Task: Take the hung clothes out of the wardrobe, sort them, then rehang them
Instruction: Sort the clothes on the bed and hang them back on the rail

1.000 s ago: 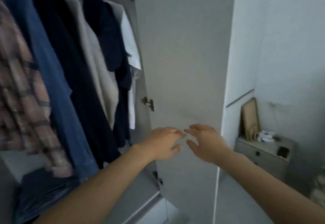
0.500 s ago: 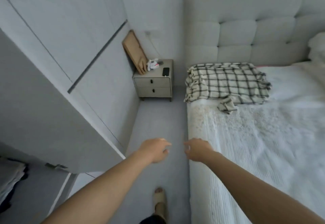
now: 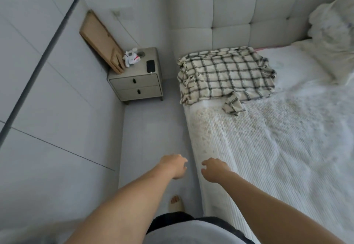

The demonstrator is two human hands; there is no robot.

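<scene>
A cream and black checked garment lies spread at the head of the bed, close to the padded headboard. My left hand hangs over the floor strip beside the bed, fingers loosely curled and holding nothing. My right hand hovers over the bed's near edge, fingers relaxed and empty. Both hands are far from the checked garment. The wardrobe's hung clothes are out of view; only closed wardrobe panels show at the left.
A two-drawer nightstand stands between wardrobe and bed, with a phone, a small white toy and a wooden board leaning behind. A crumpled white duvet lies at the bed's far right. My slippered foot is on the floor.
One second ago I faced the open wardrobe with hung clothes; the view has swung right to the bed. Both hands stayed empty and dropped lower in the view.
</scene>
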